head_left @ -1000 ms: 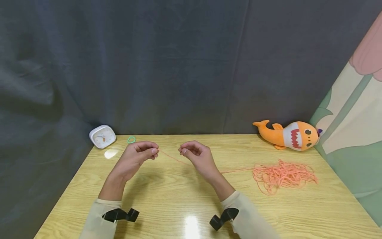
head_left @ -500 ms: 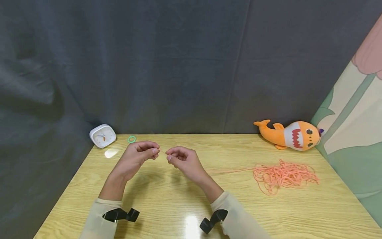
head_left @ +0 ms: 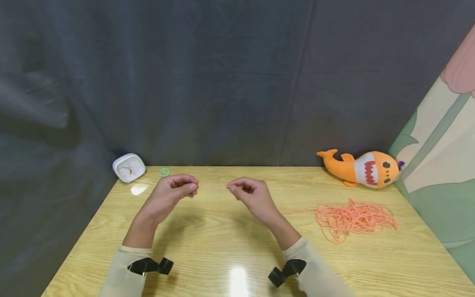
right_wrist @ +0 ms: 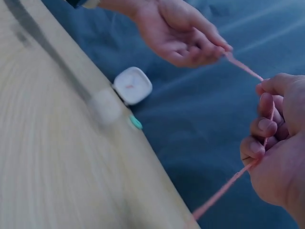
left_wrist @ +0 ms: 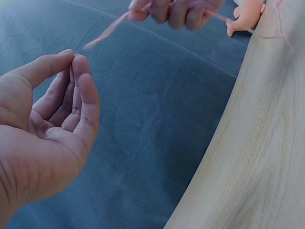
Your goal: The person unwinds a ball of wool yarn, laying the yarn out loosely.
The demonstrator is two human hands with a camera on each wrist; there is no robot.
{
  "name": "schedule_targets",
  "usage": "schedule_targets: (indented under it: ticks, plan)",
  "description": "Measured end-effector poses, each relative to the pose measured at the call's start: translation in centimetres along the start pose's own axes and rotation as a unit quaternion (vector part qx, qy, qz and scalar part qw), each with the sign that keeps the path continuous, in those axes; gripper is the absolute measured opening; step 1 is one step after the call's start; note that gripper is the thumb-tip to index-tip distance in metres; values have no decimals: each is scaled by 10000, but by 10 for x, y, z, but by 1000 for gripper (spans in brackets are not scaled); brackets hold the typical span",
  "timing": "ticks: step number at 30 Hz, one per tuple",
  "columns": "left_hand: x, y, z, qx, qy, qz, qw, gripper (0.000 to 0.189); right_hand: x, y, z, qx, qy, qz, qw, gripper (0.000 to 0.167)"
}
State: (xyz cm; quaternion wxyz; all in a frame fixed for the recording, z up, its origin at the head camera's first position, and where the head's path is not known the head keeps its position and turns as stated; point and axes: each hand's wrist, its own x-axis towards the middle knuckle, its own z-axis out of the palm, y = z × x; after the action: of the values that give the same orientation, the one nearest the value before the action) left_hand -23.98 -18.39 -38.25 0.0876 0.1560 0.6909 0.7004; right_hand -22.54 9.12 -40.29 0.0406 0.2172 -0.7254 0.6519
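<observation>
My right hand (head_left: 254, 198) pinches an orange-pink strand of yarn between thumb and forefinger, a little above the table. In the right wrist view the yarn (right_wrist: 224, 193) runs through the curled fingers. A short tail of yarn (left_wrist: 107, 34) sticks out toward the left hand; in the left wrist view its tip lies just apart from the left fingertips. My left hand (head_left: 167, 198) is raised across from the right, thumb and forefinger tips touching, nothing visible between them. The strand trails to a tangled yarn pile (head_left: 354, 220) on the right of the table.
An orange plush shark (head_left: 361, 168) lies at the table's back right. At the back left are a small white clock (head_left: 129, 168) and a green ring (head_left: 165, 172). A dark curtain (head_left: 222, 82) hangs behind the wooden table (head_left: 208, 251).
My right hand moved left to the left fingertips, then back right, holding the yarn. The strand that ran from the left fingers is no longer seen there. The left hand stayed nearly still.
</observation>
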Motion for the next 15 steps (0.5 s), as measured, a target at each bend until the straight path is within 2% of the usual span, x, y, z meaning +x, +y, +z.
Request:
schedule_targets:
  ticks: [10, 15]
  plan:
    - [1, -1, 3, 100, -93, 24, 9999, 14, -23, -6, -81, -462, 817, 289, 9952, 25]
    - [0, -1, 4, 156, -132, 76, 9998, 9, -40, -9, -119, -348, 1319, 301, 9902, 24]
